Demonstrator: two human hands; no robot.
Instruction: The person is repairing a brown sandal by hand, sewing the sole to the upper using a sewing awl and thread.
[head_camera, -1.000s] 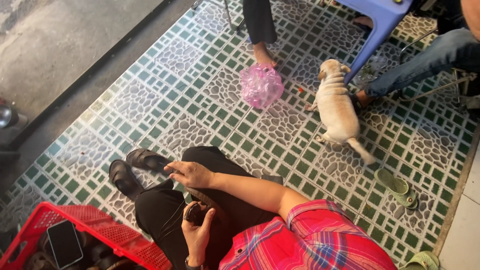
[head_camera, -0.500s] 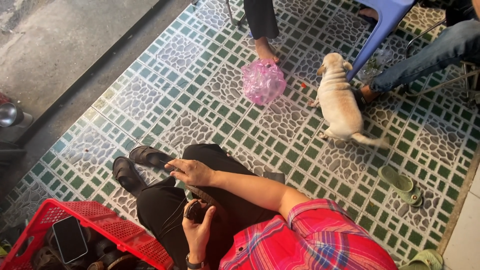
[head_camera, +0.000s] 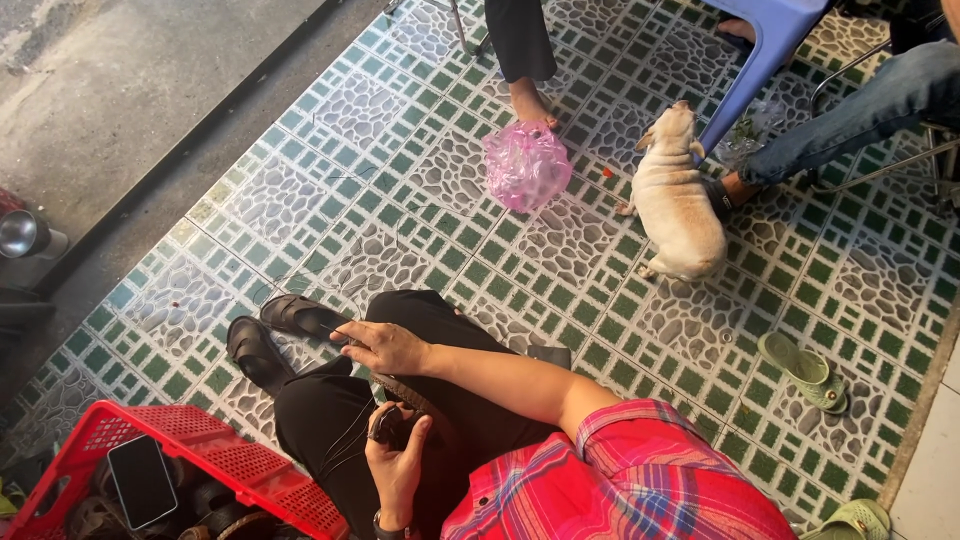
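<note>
Right hand (head_camera: 385, 346): it rests palm down on your black-trousered knee, fingers (head_camera: 352, 333) stretched and released, closed on nothing.
Brown strap (head_camera: 408, 392): it comes out from under that palm and runs near, toward your other hand. I cannot tell whether the palm pins it.
Left hand (head_camera: 400, 470): it is nearer than the right, palm up over your lap, with the fingers curled around a small dark object (head_camera: 388, 430) and grasping it.
Small dark object: it sits in the left hand above your thigh, just near of the strap's end. What kind of thing it is stays too dark to tell.
Pink plastic bag (head_camera: 526, 165): a crumpled, rounded, see-through bag on the tiled floor (head_camera: 400, 200), far from your knee, just beside another person's bare foot.
Clear plastic bag (head_camera: 748, 128): small and wrinkled, with something green inside, lying far right by the leg of the blue stool (head_camera: 770, 40).
Dog (head_camera: 676, 195): pale and stocky, standing between the pink bag and the stool.
Red crate (head_camera: 200, 455): a slotted plastic crate at the near left, with dark round things inside and a black phone (head_camera: 140, 481) lying screen up.
Black sandals (head_camera: 275, 335): on your feet, left of the knee.
Green sandals (head_camera: 806, 360): one lies right of you, another at the near right corner.
</note>
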